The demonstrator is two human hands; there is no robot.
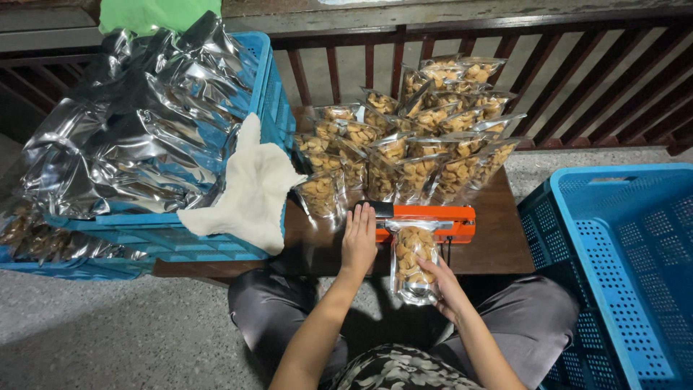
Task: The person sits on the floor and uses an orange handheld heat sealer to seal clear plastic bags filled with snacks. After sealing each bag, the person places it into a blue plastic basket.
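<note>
My left hand (359,238) lies flat, palm down, on the black end of an orange heat sealer (433,220) that sits on a low brown table (498,242). My right hand (442,282) grips the lower part of a clear pouch of cashew nuts (411,256). The pouch's top edge is tucked into the sealer's jaw. Behind the sealer stands a crowd of several filled nut pouches (411,144), upright and leaning on each other.
A blue crate (263,94) on the left is heaped with silver foil bags (137,115), and a white cloth (253,188) drapes over its corner. Another blue crate (621,260) stands at the right. A wooden railing (505,65) runs behind the table.
</note>
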